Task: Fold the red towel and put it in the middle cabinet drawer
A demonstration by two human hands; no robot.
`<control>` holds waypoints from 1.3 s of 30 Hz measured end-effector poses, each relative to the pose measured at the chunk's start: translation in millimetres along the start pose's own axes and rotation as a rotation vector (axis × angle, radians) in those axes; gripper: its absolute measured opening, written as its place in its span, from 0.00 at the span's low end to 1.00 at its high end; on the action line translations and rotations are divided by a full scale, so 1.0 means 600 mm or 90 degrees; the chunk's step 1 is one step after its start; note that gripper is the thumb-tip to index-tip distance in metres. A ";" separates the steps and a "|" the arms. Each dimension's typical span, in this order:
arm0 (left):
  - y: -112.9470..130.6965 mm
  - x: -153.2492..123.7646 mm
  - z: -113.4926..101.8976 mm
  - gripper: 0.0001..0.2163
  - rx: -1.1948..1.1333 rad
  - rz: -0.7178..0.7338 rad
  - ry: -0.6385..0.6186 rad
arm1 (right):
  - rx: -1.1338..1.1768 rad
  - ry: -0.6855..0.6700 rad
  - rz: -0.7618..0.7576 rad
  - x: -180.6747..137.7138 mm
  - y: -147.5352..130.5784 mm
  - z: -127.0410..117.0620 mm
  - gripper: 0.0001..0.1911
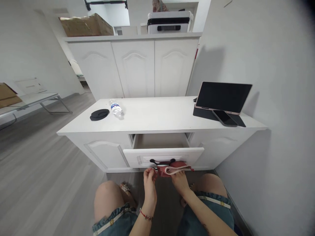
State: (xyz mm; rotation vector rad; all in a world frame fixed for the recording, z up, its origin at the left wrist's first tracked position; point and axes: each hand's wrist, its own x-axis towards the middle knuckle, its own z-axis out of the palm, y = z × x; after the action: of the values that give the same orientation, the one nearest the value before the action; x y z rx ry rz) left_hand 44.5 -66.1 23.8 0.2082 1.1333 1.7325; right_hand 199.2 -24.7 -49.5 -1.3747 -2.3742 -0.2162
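Observation:
A red cloth [161, 170] with a pale pink inner side is folded over in front of the open drawer [162, 153], just under its black handle [162, 162]. A thin, knotted-looking red end sticks out at its right. My left hand [149, 180] is closed at the cloth's left end, fingertips pinched on it. From below, my right hand [179, 182] grips the folded part, its fingers partly hidden by the cloth. Whether the cloth touches the handle I cannot tell. The visible inside of the drawer is bare.
On the white cabinet top [152, 114] lie a clear bottle [115, 108] and a flat black object [99, 114] at left. A tablet [223, 96] stands propped at right, with a phone [224, 118] before it. My knees flank the drawer; a wall [278, 98] rises at right.

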 end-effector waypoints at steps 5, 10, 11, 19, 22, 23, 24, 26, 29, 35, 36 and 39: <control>0.002 0.004 0.027 0.12 -0.034 -0.057 -0.065 | -0.048 0.075 0.019 -0.029 0.064 -0.024 0.24; 0.003 0.012 0.050 0.13 -0.050 -0.074 -0.089 | 0.019 0.194 0.065 -0.037 0.096 -0.045 0.27; 0.002 0.013 0.053 0.13 -0.054 -0.074 -0.091 | 0.039 0.214 0.085 -0.036 0.099 -0.047 0.26; -0.011 0.022 0.055 0.14 -0.062 -0.069 -0.093 | 0.126 0.309 0.136 0.008 0.068 -0.084 0.25; -0.012 0.021 0.053 0.13 -0.048 -0.067 -0.102 | 0.141 0.305 0.093 0.031 0.042 -0.100 0.24; -0.012 0.021 0.052 0.13 -0.045 -0.067 -0.107 | 0.147 0.299 0.071 0.039 0.033 -0.105 0.24; -0.012 0.021 0.052 0.12 -0.045 -0.065 -0.112 | 0.153 0.291 0.048 0.047 0.024 -0.108 0.25; -0.013 0.020 0.050 0.10 -0.050 -0.058 -0.121 | 0.154 0.273 -0.001 0.062 0.005 -0.113 0.25; -0.018 0.019 0.046 0.12 -0.061 -0.048 -0.136 | 0.125 0.228 -0.058 0.083 -0.024 -0.117 0.26; -0.021 0.017 0.063 0.09 0.099 0.103 -0.081 | 0.100 0.130 -0.146 0.122 -0.087 -0.132 0.20; -0.020 0.017 0.072 0.08 0.140 0.138 -0.072 | 0.097 0.118 -0.169 0.129 -0.096 -0.135 0.19; -0.012 0.020 0.096 0.10 0.229 0.224 -0.047 | 0.079 0.097 -0.229 0.144 -0.109 -0.144 0.17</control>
State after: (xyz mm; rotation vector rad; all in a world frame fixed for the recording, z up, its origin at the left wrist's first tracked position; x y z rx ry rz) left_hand 78.3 -22.3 45.6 0.7227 1.4103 1.7899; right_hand 126.1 -16.5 68.0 -0.8379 -2.4417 -0.2563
